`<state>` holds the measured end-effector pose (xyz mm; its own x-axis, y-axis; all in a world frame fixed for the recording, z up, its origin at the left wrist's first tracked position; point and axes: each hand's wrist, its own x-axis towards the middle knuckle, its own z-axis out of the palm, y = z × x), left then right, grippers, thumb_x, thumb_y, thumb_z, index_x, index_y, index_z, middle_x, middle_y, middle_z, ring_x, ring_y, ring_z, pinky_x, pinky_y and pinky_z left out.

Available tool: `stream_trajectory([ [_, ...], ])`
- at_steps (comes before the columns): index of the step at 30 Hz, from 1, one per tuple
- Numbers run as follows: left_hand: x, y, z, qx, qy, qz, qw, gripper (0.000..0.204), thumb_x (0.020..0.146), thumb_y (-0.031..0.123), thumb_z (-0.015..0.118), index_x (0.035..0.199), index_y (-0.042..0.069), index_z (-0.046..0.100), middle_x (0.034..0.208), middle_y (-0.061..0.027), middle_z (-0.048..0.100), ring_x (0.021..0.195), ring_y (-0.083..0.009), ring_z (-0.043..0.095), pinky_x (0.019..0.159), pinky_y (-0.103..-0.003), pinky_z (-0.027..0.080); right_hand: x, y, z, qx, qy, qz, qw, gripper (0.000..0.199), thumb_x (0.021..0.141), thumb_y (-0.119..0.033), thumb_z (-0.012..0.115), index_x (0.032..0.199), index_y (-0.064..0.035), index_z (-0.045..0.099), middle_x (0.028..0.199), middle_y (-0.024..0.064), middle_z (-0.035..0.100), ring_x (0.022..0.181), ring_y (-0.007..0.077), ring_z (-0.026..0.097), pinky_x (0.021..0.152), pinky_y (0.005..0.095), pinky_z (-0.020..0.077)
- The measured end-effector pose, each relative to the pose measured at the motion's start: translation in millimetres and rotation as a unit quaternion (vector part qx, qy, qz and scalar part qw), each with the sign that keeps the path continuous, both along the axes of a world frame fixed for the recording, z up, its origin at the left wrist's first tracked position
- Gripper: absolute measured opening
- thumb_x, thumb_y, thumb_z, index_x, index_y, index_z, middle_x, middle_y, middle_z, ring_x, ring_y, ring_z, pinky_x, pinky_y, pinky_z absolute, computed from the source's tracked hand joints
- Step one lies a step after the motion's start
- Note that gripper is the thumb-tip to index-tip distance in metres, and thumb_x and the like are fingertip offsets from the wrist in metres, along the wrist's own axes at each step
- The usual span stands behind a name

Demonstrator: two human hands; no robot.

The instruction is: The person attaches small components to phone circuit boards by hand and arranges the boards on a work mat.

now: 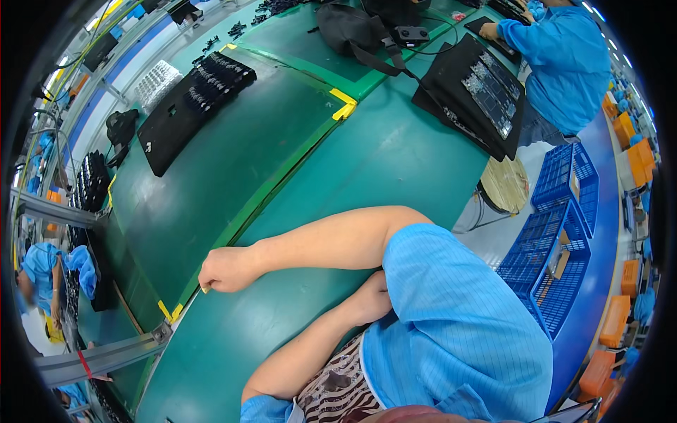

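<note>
My right forearm reaches leftward across the green table, and my right hand (229,269) is closed in a fist by the seam between two green mats (282,166). A tiny yellow bit shows under its fingers; whether they hold it cannot be made out. My left hand (370,299) rests against the blue sleeve (451,289) of my right arm, just under the elbow. Its fingertips are hidden behind that sleeve.
A black foam tray of small black parts (194,106) lies far left, beside a clear blister tray (158,83). Stacked black panels (472,95) and a black bag (349,32) are far right. Blue crates (546,264) stand right; a co-worker (564,67) works far right. A metal bar (106,359) juts in left.
</note>
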<state>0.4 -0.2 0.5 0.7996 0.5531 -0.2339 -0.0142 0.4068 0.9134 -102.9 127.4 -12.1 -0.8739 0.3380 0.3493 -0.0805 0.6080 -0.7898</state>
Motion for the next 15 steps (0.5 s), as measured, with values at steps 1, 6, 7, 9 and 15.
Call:
stream_trajectory([
  [1, 0.4, -0.3, 0.2, -0.005, -0.002, 0.002, 1.000, 0.022, 0.084, 0.002, 0.053, 0.105, -0.002, 0.060, 0.105, -0.0124, 0.063, 0.098, -0.0193, 0.055, 0.088, -0.032, 0.043, 0.0, 0.0, -0.8, -0.004, 0.004, 0.002, 1.000, 0.020, 0.075, -0.004, 0.049, 0.086, -0.0024, 0.066, 0.083, 0.0138, 0.066, 0.078, 0.0306, 0.062, 0.069, 0.0390, 0.0488],
  [6, -3.3, -0.6, 1.3, 0.000, 0.001, 0.007, 1.000, 0.022, 0.084, 0.002, 0.053, 0.105, -0.002, 0.059, 0.105, -0.0117, 0.063, 0.098, -0.0188, 0.055, 0.088, -0.031, 0.043, 0.3, -1.1, 6.6, -0.004, 0.000, 0.004, 1.000, 0.020, 0.076, -0.004, 0.049, 0.086, -0.0025, 0.066, 0.083, 0.0139, 0.065, 0.078, 0.0304, 0.062, 0.069, 0.0388, 0.0486],
  [7, -3.9, -0.9, 1.2, 0.002, 0.004, 0.006, 1.000, 0.022, 0.084, 0.002, 0.053, 0.105, -0.002, 0.059, 0.105, -0.0116, 0.062, 0.098, -0.0187, 0.055, 0.088, -0.031, 0.043, 0.5, -1.6, 7.4, -0.007, -0.004, 0.006, 1.000, 0.020, 0.076, -0.004, 0.049, 0.087, -0.0026, 0.066, 0.083, 0.0139, 0.065, 0.078, 0.0303, 0.062, 0.070, 0.0387, 0.0485],
  [9, -3.4, -1.0, 0.8, 0.001, 0.000, 0.008, 1.000, 0.022, 0.084, 0.002, 0.053, 0.104, -0.002, 0.059, 0.105, -0.0116, 0.063, 0.098, -0.0186, 0.055, 0.088, -0.031, 0.044, 1.1, -1.7, 7.9, -0.006, -0.005, 0.005, 1.000, 0.020, 0.076, -0.004, 0.049, 0.087, -0.0026, 0.066, 0.083, 0.0140, 0.065, 0.078, 0.0302, 0.062, 0.070, 0.0386, 0.0485],
  [15, -1.9, -1.2, 2.0, 0.009, 0.007, 0.014, 1.000, 0.020, 0.084, 0.002, 0.053, 0.101, -0.002, 0.061, 0.102, -0.0121, 0.063, 0.096, -0.0191, 0.056, 0.086, -0.031, 0.044, 0.1, -0.9, 4.9, 0.003, 0.000, 0.003, 1.000, 0.020, 0.076, -0.004, 0.049, 0.087, -0.0028, 0.066, 0.082, 0.0137, 0.065, 0.078, 0.0300, 0.062, 0.070, 0.0384, 0.0488],
])
